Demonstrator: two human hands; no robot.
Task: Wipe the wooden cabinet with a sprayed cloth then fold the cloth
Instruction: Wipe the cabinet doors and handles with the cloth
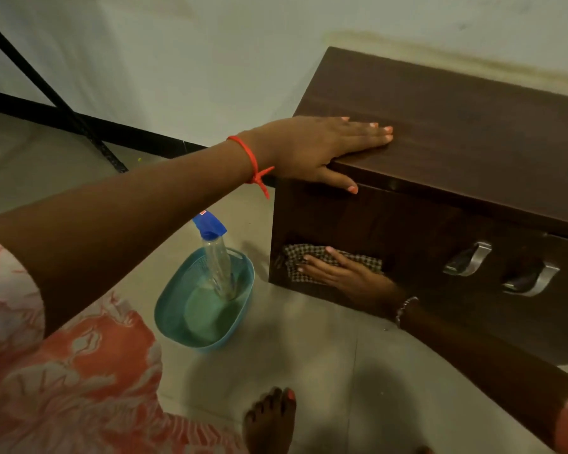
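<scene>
A dark wooden cabinet (456,152) stands on the floor at the right, against the wall. My left hand (318,149) lies flat on its top near the left corner, fingers spread, thumb over the front edge. My right hand (338,273) presses a checked cloth (295,257) flat against the lower left of the cabinet's front. The hand covers part of the cloth. A clear spray bottle (217,253) with a blue head stands tilted in a teal basket (174,316) on the floor, left of the cabinet.
Two metal handles (469,258) (535,280) stick out of the cabinet front at the right. A black metal frame (63,106) runs along the wall at the back left. My bare foot (269,421) rests on the tiled floor in front.
</scene>
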